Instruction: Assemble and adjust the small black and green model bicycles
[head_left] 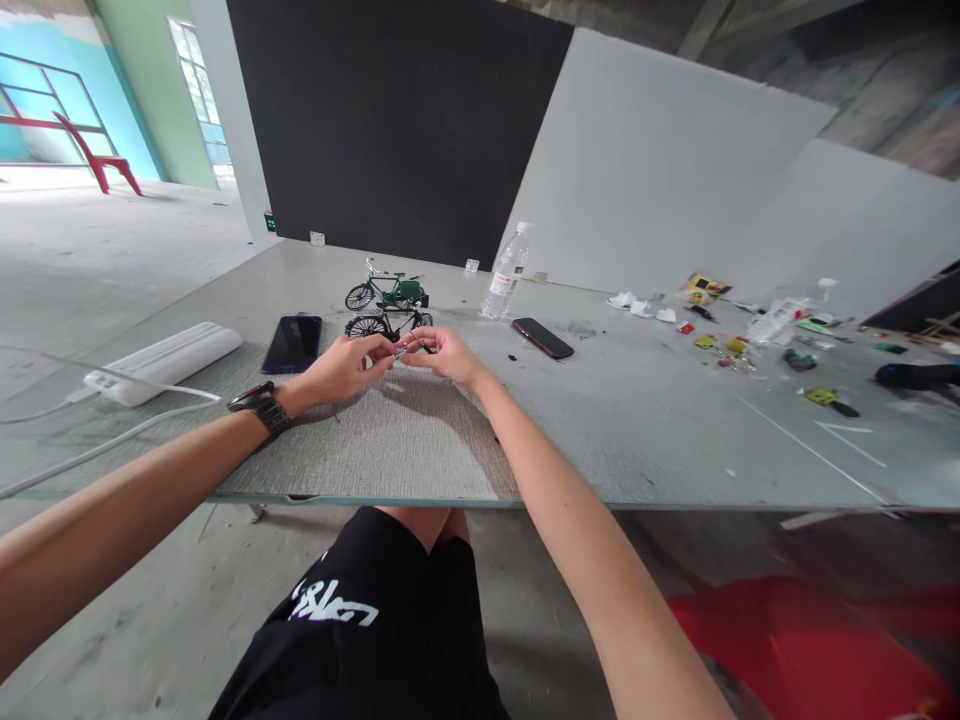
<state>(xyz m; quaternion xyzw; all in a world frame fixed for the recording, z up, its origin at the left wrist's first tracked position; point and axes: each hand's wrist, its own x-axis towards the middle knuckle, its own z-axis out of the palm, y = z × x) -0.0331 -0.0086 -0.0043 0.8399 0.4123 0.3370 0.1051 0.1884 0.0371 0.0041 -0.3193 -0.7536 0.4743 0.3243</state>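
My left hand [351,366] and my right hand [444,357] meet over the table, fingertips pinched together on a small thin metallic part [401,351]. Its exact kind is too small to make out. Right behind my fingers is a black model bicycle [375,326], its lower right partly hidden by my right hand. I cannot tell whether my fingers touch it. Farther back a green model bicycle [386,290] stands upright, with a green box or bag at its rear. A dark watch [262,403] is on my left wrist.
A dark phone [292,344] and a white power strip [169,362] with cables lie at left. To the right are a clear water bottle [507,274] and another phone [543,338]. Several small toy parts and packets [731,345] are scattered farther right. Panels [397,130] rise behind the table.
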